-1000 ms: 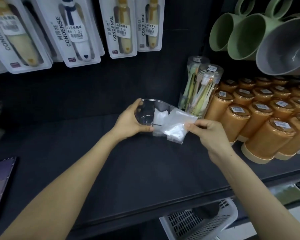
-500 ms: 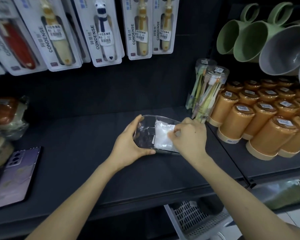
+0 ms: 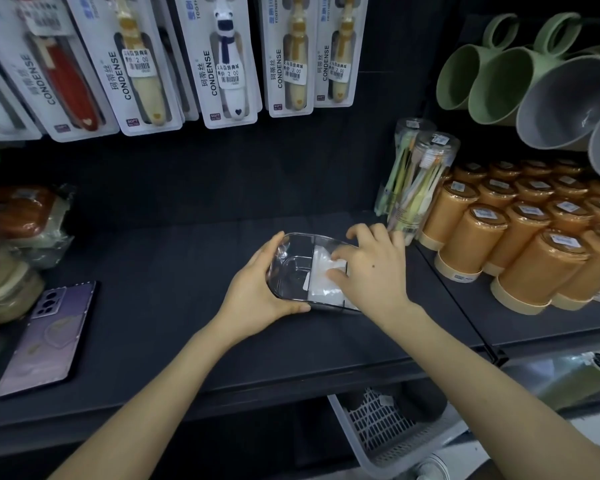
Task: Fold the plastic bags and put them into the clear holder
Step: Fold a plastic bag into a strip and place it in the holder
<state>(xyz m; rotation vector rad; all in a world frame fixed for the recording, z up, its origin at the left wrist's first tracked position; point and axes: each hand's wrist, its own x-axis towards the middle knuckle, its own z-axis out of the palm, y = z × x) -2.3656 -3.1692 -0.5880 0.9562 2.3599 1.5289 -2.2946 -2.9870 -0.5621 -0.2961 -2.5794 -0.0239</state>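
Note:
The clear holder (image 3: pixel 293 268) lies on the black shelf (image 3: pixel 174 306) in the middle of the view. My left hand (image 3: pixel 257 289) grips its rounded left end, thumb along the near edge. A folded clear plastic bag (image 3: pixel 321 284) lies inside the holder's right half. My right hand (image 3: pixel 371 268) rests on top of that bag with its fingers spread, pressing it down into the holder. Part of the bag is hidden under my right palm.
A purple phone (image 3: pixel 47 337) lies on the shelf at the left, beside wrapped goods (image 3: pixel 18 230). Clear tubes of toothbrushes (image 3: pixel 418 181) and rows of orange jars (image 3: pixel 520 244) stand to the right. Carded toothbrushes (image 3: pixel 222 60) and green and grey cups (image 3: pixel 534 81) hang above. A white basket (image 3: pixel 392 427) sits below.
The bag went from my right fingers at the holder's mouth down into the holder. The holder now rests lower on the shelf, and my right hand presses flat on the bag.

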